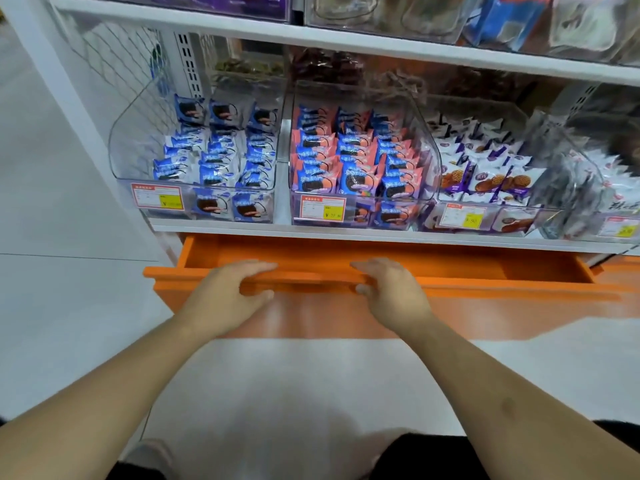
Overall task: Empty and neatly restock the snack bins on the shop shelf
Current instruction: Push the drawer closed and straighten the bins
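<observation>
progress: the blue-pack bin (194, 157) and pink-pack bin (360, 161) stood full in rows on the shelf (346, 233), looking restocked | hands: my left hand (225, 292) and right hand (391, 289) gripped the orange drawer's (450, 268) front edge, fingers curled over it | unclear: drawer interior barely visible; the right-hand bins were blurred.

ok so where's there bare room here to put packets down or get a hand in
The orange drawer is bare inside, right of both hands on its front edge. The blue-packet bin has a free strip along its left wall. The pink-packet bin is packed.
</observation>
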